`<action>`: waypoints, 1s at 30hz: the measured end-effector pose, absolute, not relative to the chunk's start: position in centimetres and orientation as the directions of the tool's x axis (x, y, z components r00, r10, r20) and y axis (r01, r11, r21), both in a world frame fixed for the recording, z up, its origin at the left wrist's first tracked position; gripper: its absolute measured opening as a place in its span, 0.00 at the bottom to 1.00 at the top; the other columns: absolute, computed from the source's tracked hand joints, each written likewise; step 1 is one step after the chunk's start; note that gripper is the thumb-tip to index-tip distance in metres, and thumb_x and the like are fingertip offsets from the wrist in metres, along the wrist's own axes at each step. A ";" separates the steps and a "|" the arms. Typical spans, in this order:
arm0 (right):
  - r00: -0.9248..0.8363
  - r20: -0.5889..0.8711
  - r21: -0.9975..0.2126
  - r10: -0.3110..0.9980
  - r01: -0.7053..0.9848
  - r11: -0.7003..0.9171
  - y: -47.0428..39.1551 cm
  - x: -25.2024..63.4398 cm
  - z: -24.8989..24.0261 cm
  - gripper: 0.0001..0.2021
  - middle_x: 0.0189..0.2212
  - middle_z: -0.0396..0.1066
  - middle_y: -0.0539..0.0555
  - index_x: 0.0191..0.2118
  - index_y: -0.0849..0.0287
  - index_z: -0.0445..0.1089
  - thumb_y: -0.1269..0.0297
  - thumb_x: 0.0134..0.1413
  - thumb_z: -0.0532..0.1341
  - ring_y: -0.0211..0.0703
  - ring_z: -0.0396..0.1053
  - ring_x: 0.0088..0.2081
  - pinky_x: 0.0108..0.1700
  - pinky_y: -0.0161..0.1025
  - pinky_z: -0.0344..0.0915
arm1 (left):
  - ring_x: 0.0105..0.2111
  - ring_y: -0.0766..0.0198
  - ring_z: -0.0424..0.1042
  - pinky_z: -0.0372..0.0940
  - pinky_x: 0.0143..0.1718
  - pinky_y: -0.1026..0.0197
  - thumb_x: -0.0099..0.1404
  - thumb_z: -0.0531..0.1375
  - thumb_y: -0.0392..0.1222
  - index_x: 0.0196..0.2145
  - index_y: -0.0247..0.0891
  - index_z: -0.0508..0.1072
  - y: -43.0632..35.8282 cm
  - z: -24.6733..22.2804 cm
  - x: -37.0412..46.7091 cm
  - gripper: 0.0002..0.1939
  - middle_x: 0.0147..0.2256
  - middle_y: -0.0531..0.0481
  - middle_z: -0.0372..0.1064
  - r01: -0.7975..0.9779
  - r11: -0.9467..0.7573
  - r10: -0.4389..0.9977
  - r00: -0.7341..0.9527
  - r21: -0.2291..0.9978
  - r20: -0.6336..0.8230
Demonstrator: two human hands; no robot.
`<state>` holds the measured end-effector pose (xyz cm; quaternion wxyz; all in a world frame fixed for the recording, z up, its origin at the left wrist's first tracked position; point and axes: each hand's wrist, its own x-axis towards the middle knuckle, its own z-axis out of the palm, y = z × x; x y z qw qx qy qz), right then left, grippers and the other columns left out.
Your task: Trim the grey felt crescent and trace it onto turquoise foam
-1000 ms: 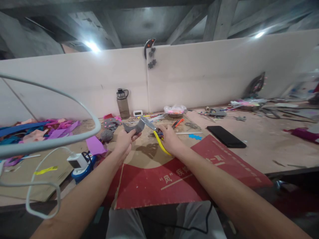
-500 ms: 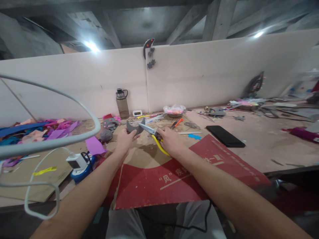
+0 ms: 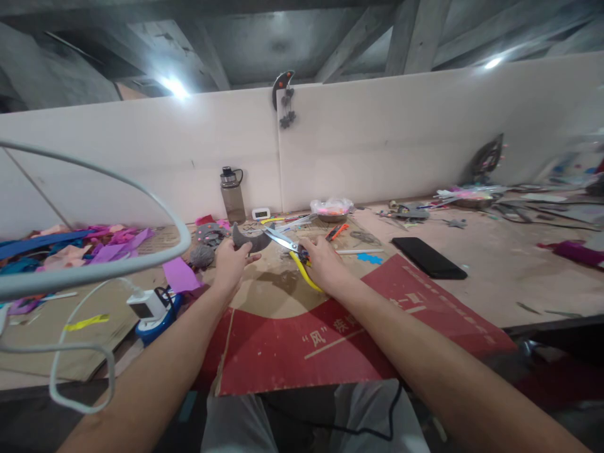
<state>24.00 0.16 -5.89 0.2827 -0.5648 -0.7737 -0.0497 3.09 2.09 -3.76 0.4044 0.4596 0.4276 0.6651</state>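
A dark grey crescent-shaped piece [image 3: 255, 240], felt-like in look, is pinched at its left end by my left hand [image 3: 231, 261]. My right hand [image 3: 321, 263] grips a pair of scissors [image 3: 282, 240] with yellow handles, the blades pointing left. The blade tips are at the right horn of the crescent; whether they touch it I cannot tell. Below both hands lies a red and brown cardboard sheet [image 3: 283, 352] with white lettering. A ball of grey yarn [image 3: 202, 257] sits just left of my left hand.
A water bottle [image 3: 232, 196] and a small white digital clock [image 3: 261, 214] stand by the partition. A black phone [image 3: 428, 258] lies to the right, an orange cutter [image 3: 338, 231] beyond my right hand. A white cable [image 3: 155, 207] arches over coloured scraps [image 3: 117, 245] and a blue power strip [image 3: 158, 327].
My left hand has shifted slightly left and turned the crescent a little, so more of its curve shows. The scissors stay almost in place at its right end.
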 end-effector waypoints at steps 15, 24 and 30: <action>-0.183 0.536 -0.448 0.824 0.766 0.461 1.0 25.1 -5.2 0.15 0.45 0.70 0.59 0.50 0.62 0.67 0.68 0.56 0.58 0.46 0.66 0.47 0.49 0.38 0.60 | 0.25 0.66 0.71 0.68 0.22 0.66 0.51 0.63 0.38 0.33 0.35 0.72 2.5 -3.3 1.8 0.10 0.32 0.49 0.73 -0.031 -0.376 0.893 -0.279 0.926 0.353; -0.393 0.452 -0.481 0.801 0.648 0.590 0.9 25.1 -5.5 0.17 0.41 0.69 0.59 0.47 0.64 0.69 0.58 0.56 0.60 0.47 0.65 0.43 0.46 0.41 0.61 | 0.22 0.70 0.66 0.58 0.18 0.71 0.49 0.62 0.36 0.41 0.38 0.73 3.9 -2.0 -0.7 0.19 0.29 0.55 0.71 -0.236 -0.426 0.903 -0.171 0.873 0.395; -0.441 0.469 -0.459 0.765 0.618 0.638 0.0 25.1 -4.9 0.16 0.41 0.69 0.59 0.46 0.61 0.69 0.56 0.57 0.59 0.47 0.66 0.41 0.45 0.42 0.61 | 0.27 0.70 0.68 0.64 0.26 0.69 0.48 0.62 0.34 0.42 0.38 0.74 4.1 -1.8 -1.1 0.20 0.31 0.54 0.72 -0.296 -0.444 0.896 -0.140 0.846 0.422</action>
